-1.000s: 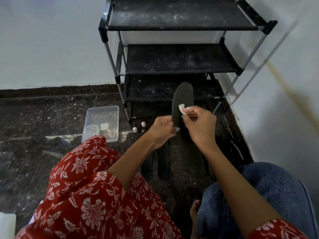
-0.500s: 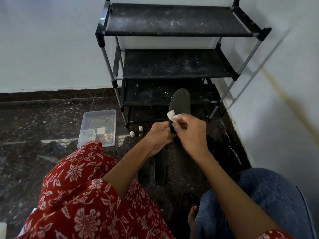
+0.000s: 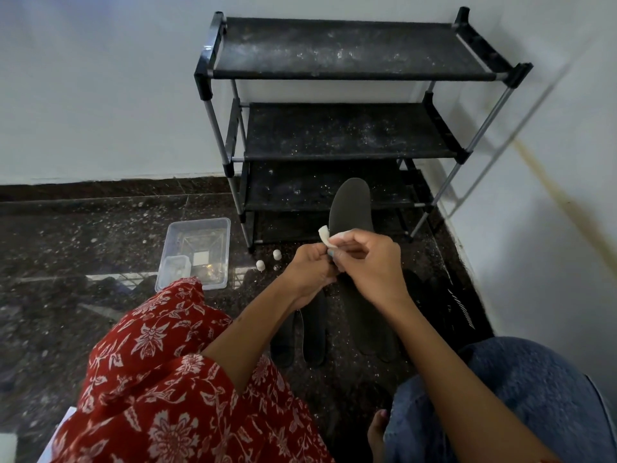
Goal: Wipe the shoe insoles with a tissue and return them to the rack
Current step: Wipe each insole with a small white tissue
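Insole [image 3: 351,203] held upright before the rack [image 3: 347,132], gripped low by the left hand [image 3: 309,270]; right hand [image 3: 370,262] pinches a tissue [image 3: 324,234] against its left edge. Further insoles [image 3: 314,332] lie on the floor [image 3: 83,235], none yet on the rack. Risk, as judged: the small tissue wad could slip from the pinch, or the insole could bend under pressure. Compared with 0.5 s earlier, the tissue sits at much the same spot on the edge.

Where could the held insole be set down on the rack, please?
The rack's top shelf and middle shelf both look bare between their side rails. The floor below the hands is crowded with insoles, with small white caps beside the clear tub.
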Demonstrator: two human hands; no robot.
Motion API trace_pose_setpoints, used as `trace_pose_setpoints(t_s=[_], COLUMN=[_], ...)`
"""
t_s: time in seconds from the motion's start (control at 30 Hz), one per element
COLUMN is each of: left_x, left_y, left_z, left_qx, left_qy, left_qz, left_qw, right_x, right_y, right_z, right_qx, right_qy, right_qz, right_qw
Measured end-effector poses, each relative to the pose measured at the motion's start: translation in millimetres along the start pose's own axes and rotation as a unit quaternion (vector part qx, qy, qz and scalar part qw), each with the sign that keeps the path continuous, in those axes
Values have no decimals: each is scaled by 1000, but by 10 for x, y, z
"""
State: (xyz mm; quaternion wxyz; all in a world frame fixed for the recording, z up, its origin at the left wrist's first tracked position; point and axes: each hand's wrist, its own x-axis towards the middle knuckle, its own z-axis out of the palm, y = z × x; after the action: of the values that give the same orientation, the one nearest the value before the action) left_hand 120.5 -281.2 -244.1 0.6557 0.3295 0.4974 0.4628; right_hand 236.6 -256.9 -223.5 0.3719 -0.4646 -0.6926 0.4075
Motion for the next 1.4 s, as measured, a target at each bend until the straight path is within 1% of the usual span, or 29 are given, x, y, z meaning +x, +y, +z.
trace_pose_setpoints(t_s=[0.03, 0.07, 0.1, 0.17, 0.2, 0.23, 0.27, 0.3, 0.37, 0.4, 0.5, 0.57, 0.7, 0.8, 0.87, 0.97, 1.07, 1.13, 1.2, 1.27, 1.4], left_x=[2, 7, 11, 18, 22, 34, 48, 69, 109, 130, 235, 377, 705, 881, 951, 1047, 1174, 1261, 1317, 1384, 1520], left_y=[-6, -14, -17, -27, -41, -61, -85, -115, -157, -169, -174, -236, -528, -805, -997, -1201, -1352, -1504, -1655, -1810, -2069], left_z=[-5, -7, -2, 19, 31, 34, 31, 20, -12, -24, -42, -78, -177, -199, -209, -247, -352, -422, -457, -467, -437], left_qx=[6, 12, 18, 31, 39, 49, 60, 69, 73, 69, 36, 12, 1, -6, -9, -4, -21, -7, 25, 52, 91], left_qy=[-3, -3, 0, 3, 1, 1, 3, 8, 23, 31, 47, 69, 110, 124, 133, 155, 169, 174, 196, 212, 200], left_qz=[-1, -4, -9, -18, -19, -20, -20, -20, -28, -32, -46, -61, -117, -159, -190, -233, -284, -310, -316, -315, -320], left_qw=[1000, 1000, 1000, 999, 999, 999, 998, 997, 997, 997, 997, 996, 987, 979, 973, 960, 944, 934, 928, 924, 922], right_x=[9, 17, 24, 30, 29, 27, 26, 27, 47, 69, 162, 211, 204, 106, 55, 2, -56, -84, -84, -52, -2], right_y=[-11, -10, -2, 42, 64, 77, 96, 106, 95, 107, 282, 473, 898, 1237, 1467, 1814, 2131, 2313, 2450, 2597, 2863], right_z=[-19, -33, -43, -50, -46, -36, -22, -9, -10, -26, -143, -209, -180, -51, 66, 238, 378, 465, 557, 654, 782], right_qx=[29, 45, 42, -11, -40, -60, -65, -46, 34, 68, 91, 106, 138, 160, 186, 193, 160, 120, 75, 19, -30], right_qy=[-7, 4, 33, 103, 118, 113, 91, 57, -11, -22, 29, 43, 24, -7, -13, -3, -1, 7, 12, 6, 16], right_qz=[9, 15, 18, 17, 12, 7, 5, 12, 44, 59, 107, 157, 274, 377, 403, 425, 455, 475, 487, 480, 471], right_qw=[1000, 999, 998, 994, 992, 992, 994, 997, 998, 996, 990, 981, 952, 912, 896, 884, 876, 872, 870, 877, 881])
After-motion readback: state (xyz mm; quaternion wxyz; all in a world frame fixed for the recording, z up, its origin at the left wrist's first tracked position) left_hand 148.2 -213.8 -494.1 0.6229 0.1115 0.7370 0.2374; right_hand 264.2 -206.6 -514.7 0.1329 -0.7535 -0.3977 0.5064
